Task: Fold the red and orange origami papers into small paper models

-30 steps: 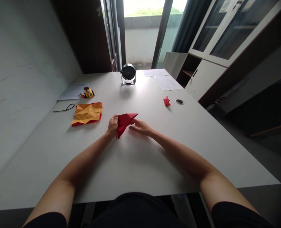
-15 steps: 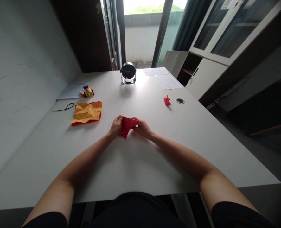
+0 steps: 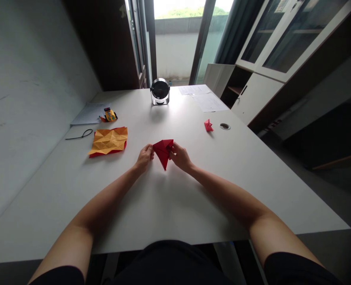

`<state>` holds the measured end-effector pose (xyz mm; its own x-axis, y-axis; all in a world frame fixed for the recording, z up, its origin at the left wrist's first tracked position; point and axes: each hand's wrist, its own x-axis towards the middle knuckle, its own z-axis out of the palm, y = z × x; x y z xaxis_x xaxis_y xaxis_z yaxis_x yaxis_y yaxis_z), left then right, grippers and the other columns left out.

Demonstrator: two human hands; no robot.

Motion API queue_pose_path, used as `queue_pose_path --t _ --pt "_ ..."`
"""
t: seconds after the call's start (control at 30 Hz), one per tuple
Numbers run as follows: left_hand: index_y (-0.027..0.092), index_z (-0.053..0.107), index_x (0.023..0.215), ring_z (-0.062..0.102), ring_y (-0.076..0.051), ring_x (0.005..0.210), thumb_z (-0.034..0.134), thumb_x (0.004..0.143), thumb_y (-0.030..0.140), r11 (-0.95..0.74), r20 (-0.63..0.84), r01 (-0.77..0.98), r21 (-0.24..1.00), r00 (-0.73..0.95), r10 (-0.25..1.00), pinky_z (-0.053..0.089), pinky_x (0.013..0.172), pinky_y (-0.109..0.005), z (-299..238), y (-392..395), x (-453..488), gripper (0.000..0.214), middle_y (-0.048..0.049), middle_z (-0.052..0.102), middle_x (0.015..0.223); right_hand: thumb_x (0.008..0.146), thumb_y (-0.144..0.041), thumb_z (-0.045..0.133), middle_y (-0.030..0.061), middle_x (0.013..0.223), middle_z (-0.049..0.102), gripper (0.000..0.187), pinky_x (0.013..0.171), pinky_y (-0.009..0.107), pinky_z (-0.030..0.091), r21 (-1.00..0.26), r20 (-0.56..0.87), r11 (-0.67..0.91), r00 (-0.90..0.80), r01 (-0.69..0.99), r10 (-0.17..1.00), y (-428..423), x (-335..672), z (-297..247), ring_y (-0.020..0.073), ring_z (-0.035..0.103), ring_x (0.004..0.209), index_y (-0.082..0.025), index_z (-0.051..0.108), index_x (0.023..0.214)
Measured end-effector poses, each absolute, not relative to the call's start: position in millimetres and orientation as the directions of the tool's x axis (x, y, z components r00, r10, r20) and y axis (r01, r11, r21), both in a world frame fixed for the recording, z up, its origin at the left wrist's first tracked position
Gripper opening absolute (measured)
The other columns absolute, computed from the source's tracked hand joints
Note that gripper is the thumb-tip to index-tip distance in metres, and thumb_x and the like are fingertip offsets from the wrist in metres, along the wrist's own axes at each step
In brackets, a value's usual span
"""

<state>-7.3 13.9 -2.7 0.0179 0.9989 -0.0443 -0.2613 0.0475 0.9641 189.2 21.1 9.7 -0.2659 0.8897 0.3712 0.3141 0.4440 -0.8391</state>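
Note:
A red sheet of origami paper (image 3: 162,150), folded with one point hanging downward, is held up between my two hands over the white table. My left hand (image 3: 145,155) pinches its left corner between thumb and fingers. On the opposite side, my right hand (image 3: 180,155) grips the right edge, thumb in front; some of its fingers are hidden behind the paper. To the left lies a creased orange sheet (image 3: 110,140) on top of red paper (image 3: 121,148). A small folded red paper figure (image 3: 208,125) stands off to the right.
A round black fan-like device (image 3: 160,90) on a metal stand is at the back of the white table (image 3: 175,206). A yellow toy-like object (image 3: 110,114), a black cable tie (image 3: 79,135) and papers (image 3: 211,102) lie around. A round cable hole (image 3: 224,126) is at right.
The red paper has turned in my hands and spread into a wider triangular shape, its lower point shifting right. My right hand has moved slightly up and right, its thumb now in front.

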Motion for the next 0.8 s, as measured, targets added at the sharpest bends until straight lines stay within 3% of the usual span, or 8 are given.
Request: queue_pose_path --t 0.27,0.5,0.8 --pt "0.017 0.059 0.088 0.056 -0.012 0.063 0.062 0.088 0.057 0.079 -0.082 -0.262 0.962 -0.001 0.997 0.044 0.059 -0.024 -2 14 -6 0.040 -0.0005 0.060 0.073 0.093 -0.029 0.052 -0.0009 0.071 0.065 0.018 0.058 0.023 0.043 -0.789 0.408 0.506 -0.318 0.350 0.856 17 193 15 0.0128 0.058 0.061 -0.021 0.064 0.103" --pt "0.015 0.061 0.091 0.058 -0.014 0.059 0.056 0.086 0.069 0.176 -0.160 -0.230 0.957 0.087 0.983 0.043 0.055 -0.026 -1 14 -10 0.054 -0.0037 0.064 0.072 0.094 -0.026 0.050 0.0009 0.079 0.070 0.023 0.063 0.023 0.043 -0.736 0.462 0.573 -0.350 0.361 0.815 17 194 16 0.0122 0.058 0.065 -0.020 0.069 0.106" --pt "0.013 0.066 0.096 0.060 -0.016 0.066 0.054 0.086 0.062 0.177 -0.146 -0.157 0.972 0.190 0.971 0.047 0.062 -0.027 11 11 -11 0.051 -0.0053 0.065 0.077 0.091 -0.015 0.049 0.0026 0.092 0.075 0.030 0.070 0.024 0.047 -0.687 0.532 0.640 -0.362 0.345 0.766 19 196 13 0.0132 0.064 0.073 -0.021 0.072 0.108"
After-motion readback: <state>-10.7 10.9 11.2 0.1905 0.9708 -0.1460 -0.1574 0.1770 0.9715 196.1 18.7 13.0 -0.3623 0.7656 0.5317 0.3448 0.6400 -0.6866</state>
